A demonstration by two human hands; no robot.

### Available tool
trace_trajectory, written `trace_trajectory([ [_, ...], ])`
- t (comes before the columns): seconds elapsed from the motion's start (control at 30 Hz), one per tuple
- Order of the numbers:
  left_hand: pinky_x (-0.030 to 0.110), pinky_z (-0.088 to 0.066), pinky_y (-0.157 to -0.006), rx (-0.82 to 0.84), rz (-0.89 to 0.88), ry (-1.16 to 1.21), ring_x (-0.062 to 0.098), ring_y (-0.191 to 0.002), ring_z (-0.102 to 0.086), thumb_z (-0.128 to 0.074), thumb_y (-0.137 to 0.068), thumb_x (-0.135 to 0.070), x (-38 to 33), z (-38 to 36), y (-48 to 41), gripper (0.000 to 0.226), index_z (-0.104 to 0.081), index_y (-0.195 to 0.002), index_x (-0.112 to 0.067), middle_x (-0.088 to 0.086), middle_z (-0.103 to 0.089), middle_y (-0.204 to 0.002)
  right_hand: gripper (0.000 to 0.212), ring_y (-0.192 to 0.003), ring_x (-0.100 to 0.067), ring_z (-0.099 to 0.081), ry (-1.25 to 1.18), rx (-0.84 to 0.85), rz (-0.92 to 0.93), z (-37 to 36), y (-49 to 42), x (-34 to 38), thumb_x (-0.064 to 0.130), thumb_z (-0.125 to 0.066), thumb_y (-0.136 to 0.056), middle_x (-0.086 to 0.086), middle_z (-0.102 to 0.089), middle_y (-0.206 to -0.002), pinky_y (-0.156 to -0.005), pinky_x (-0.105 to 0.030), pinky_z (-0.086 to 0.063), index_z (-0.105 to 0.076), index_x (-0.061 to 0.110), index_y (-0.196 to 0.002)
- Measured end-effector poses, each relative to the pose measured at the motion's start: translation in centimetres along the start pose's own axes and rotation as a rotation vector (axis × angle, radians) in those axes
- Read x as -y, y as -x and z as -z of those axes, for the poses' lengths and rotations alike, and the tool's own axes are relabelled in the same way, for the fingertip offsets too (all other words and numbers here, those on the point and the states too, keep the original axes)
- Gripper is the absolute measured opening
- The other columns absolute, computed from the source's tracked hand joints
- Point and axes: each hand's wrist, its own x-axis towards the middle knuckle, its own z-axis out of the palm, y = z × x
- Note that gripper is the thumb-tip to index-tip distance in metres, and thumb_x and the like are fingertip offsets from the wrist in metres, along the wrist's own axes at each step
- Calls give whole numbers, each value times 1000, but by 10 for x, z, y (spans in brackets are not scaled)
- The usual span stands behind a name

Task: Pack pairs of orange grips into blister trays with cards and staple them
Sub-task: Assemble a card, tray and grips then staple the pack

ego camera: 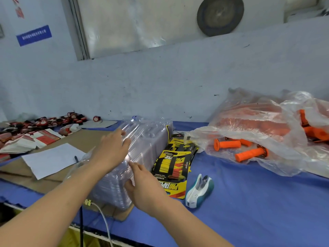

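The stack of clear blister trays point(147, 139) is set mid-tabletop point(249, 202). The left hand point(112, 150) is laid flat on top of it with fingers straight, and the right hand point(144, 182) is spread loosely against its near side, gripping nothing. Yellow cards point(170, 168) lie just beside the stack, with a stapler point(199, 189) near. Orange grips point(227, 144) are seen in a plastic bag point(258, 111) at the right.

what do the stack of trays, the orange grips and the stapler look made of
The stack of trays: thin clear plastic, glossy; you see through it and it glints. The orange grips: probably rubber, matte with a textured surface. The stapler: smooth white and teal plastic shell, likely metal inside its mouth.
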Motion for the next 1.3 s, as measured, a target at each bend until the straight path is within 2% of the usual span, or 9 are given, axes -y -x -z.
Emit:
trace_trajectory([
  [0.3,50,-45,-98,-196,-17,60,30,-126,-44,-37,-102,-43,-26,35,5,46,-36,-142,-22,9,-52,-138,54,-132,-14,-38,-244,-349,-78,57,-19,0,21,-40,-98,1,-37,-151,-102,-26,-33,-29,22,-150],
  [0.43,46,-41,-100,-203,-111,153,28,-126,-43,-42,-101,-43,-64,49,12,43,-40,-140,-25,7,-54,-132,56,-120,-17,-48,-132,-515,-126,112,-7,-12,22,-42,-98,2,-35,-148,-81,-23,-33,-24,24,-152],
  [0.53,40,-36,-100,-154,-209,259,21,-121,-43,-47,-100,-39,-102,54,21,41,-42,-138,-26,2,-56,-124,61,-127,-25,-45,38,-614,-124,160,10,-22,22,-44,-99,-2,-26,-153,-90,-32,-41,-17,22,-153],
  [0.73,19,-44,-78,235,-252,688,4,-96,-62,-57,-96,-42,-171,52,40,23,-58,-117,-33,-8,-67,-102,65,-142,-30,-27,495,-697,-102,248,58,-31,20,-47,-97,-12,-19,-158,-114,-42,-28,-17,17,-154],
  [0.9,41,-55,-85,851,-152,1279,24,-102,-65,-75,-79,-43,-191,39,42,38,-73,-110,-20,15,-70,-110,41,-142,-33,-32,887,-728,102,300,106,-48,29,-46,-99,-13,-46,-144,-119,-56,-13,-53,14,-135],
  [0.97,37,-54,-86,1127,-186,1318,27,-107,-62,-71,-88,-39,-195,27,44,43,-66,-123,-15,18,-66,-115,29,-135,-30,-45,1010,-702,179,318,121,-56,28,-47,-99,-10,-59,-128,-118,-57,-17,-63,13,-119],
  [1.03,42,-49,-95,1341,-222,1330,32,-121,-56,-58,-99,-39,-198,13,46,42,-56,-134,-15,20,-60,-128,15,-106,-29,-60,1080,-652,256,333,135,-65,20,-52,-99,-5,-63,-103,-115,-48,-28,-65,15,-104],
  [1.13,54,-42,-102,1475,-153,1391,41,-136,-43,-43,-101,-53,-201,-9,49,59,-43,-146,-14,23,-44,-147,6,-84,-28,-56,1113,-506,233,349,156,-82,13,-58,-96,-3,-57,-89,-92,-36,-39,-63,17,-98],
  [1.3,60,-44,-101,1396,-6,1418,43,-131,-48,-46,-91,-68,-204,-43,56,71,-51,-142,-18,19,-51,-144,14,-96,-20,-50,969,-302,-42,352,185,-123,18,-44,-102,5,-57,-100,-88,-33,-37,-55,26,-108],
])
